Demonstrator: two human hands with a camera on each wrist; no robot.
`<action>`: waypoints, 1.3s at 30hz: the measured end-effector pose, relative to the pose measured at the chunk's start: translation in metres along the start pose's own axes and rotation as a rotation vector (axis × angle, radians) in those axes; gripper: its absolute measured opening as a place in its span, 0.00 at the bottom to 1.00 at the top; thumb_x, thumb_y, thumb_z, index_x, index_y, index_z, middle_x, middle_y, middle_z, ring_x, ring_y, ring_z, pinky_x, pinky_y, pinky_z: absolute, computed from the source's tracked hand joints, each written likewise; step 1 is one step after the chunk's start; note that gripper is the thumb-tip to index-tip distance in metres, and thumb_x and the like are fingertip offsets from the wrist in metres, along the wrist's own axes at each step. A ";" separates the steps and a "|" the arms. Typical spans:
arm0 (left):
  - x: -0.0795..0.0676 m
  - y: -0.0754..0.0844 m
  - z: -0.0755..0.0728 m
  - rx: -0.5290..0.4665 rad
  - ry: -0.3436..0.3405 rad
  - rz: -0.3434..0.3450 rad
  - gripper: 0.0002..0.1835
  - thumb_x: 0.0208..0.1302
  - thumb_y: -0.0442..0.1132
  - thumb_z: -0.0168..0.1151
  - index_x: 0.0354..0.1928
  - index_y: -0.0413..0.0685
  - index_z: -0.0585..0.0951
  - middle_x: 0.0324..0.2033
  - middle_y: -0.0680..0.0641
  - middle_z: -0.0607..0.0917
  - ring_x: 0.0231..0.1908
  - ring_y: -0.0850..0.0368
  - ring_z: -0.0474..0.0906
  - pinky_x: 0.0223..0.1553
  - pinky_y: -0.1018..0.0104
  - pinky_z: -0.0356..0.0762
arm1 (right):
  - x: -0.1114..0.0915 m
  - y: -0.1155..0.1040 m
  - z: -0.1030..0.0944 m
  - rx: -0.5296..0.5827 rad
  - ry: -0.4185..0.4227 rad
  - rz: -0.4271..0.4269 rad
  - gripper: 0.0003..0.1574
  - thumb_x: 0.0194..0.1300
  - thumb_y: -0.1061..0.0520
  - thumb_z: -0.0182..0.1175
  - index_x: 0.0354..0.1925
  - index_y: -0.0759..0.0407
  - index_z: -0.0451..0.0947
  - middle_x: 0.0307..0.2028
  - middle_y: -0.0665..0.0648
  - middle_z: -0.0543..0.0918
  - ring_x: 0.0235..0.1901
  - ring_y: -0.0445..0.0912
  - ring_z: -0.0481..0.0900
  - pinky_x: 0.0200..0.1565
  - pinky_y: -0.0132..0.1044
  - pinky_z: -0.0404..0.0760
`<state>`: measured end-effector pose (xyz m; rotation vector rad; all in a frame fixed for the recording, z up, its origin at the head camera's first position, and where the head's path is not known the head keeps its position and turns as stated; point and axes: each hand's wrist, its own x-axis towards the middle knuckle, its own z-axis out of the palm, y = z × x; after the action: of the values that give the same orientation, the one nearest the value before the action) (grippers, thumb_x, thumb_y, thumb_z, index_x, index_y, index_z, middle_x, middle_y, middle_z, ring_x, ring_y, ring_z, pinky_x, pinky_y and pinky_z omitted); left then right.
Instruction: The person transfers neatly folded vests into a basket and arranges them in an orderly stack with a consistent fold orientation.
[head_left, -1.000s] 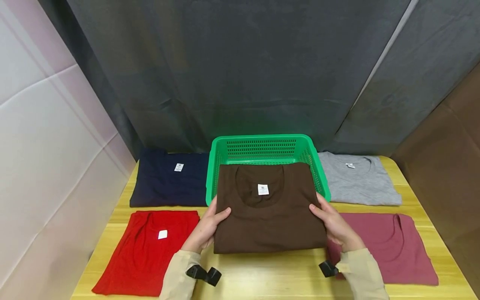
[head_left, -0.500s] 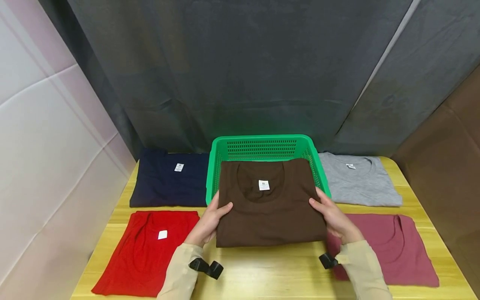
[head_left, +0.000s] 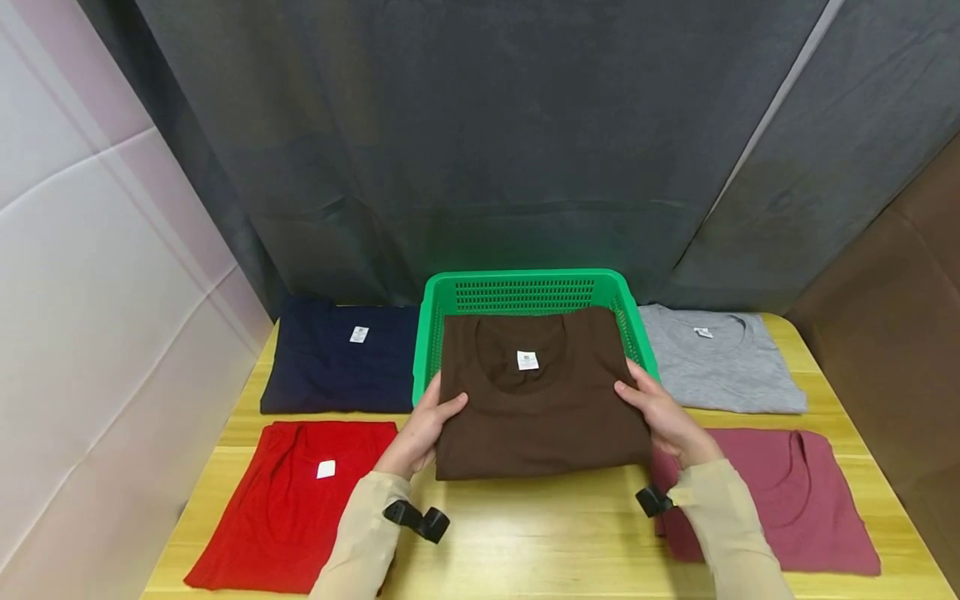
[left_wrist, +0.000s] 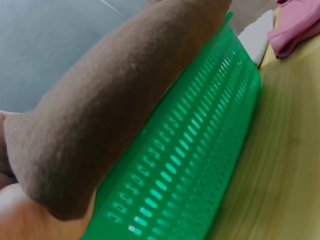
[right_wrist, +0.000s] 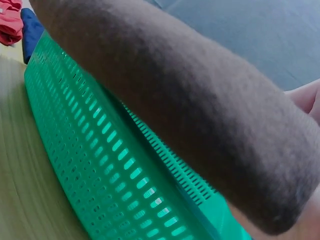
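A folded brown T-shirt [head_left: 543, 425] with a white neck label hangs over the front of the green basket [head_left: 525, 277]. My left hand [head_left: 423, 425] grips its left edge, thumb on top and fingers underneath. On the opposite edge my right hand [head_left: 663, 415] holds it the same way. In the left wrist view, the brown T-shirt's fold [left_wrist: 110, 95] shows above the basket's slotted side [left_wrist: 185, 150]. From the right wrist, the brown fold [right_wrist: 190, 100] overlaps the basket rim. Most of the basket's inside is hidden behind the shirt.
Folded T-shirts lie on the wooden table [head_left: 525, 550]: navy [head_left: 337, 367] and red [head_left: 292, 517] on the left, grey [head_left: 720, 367] and mauve [head_left: 795, 500] on the right. A dark grey curtain [head_left: 465, 150] hangs behind, with a white panel [head_left: 112, 292] along the left.
Both hands have carried the brown T-shirt forward, away from the body, so it covers more of the basket in the head view. The other shirts and the basket stay put.
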<state>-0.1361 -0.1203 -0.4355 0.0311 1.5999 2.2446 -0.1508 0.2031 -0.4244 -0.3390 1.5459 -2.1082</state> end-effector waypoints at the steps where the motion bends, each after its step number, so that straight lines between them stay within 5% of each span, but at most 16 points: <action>1: 0.001 0.000 0.000 0.001 0.003 -0.002 0.31 0.68 0.33 0.43 0.69 0.59 0.47 0.60 0.40 0.62 0.45 0.56 0.75 0.44 0.60 0.76 | 0.001 0.000 0.000 -0.002 0.002 0.001 0.33 0.72 0.57 0.38 0.70 0.50 0.39 0.50 0.45 0.74 0.44 0.42 0.78 0.43 0.39 0.78; 23: 0.016 0.010 0.000 0.031 -0.023 -0.014 0.31 0.69 0.33 0.41 0.69 0.60 0.46 0.62 0.40 0.61 0.49 0.53 0.74 0.47 0.58 0.74 | 0.019 -0.006 -0.004 -0.034 0.095 0.099 0.29 0.72 0.57 0.40 0.68 0.50 0.46 0.43 0.47 0.78 0.39 0.43 0.80 0.40 0.39 0.79; 39: 0.026 0.022 0.001 0.066 -0.012 -0.020 0.31 0.70 0.33 0.41 0.70 0.62 0.47 0.61 0.39 0.63 0.47 0.53 0.75 0.44 0.58 0.76 | 0.031 -0.012 -0.010 -0.077 0.089 0.097 0.29 0.72 0.56 0.40 0.67 0.51 0.46 0.45 0.46 0.76 0.41 0.42 0.79 0.41 0.38 0.78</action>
<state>-0.1665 -0.1166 -0.4204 0.0461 1.6599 2.1718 -0.1844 0.1973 -0.4189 -0.1949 1.6636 -2.0172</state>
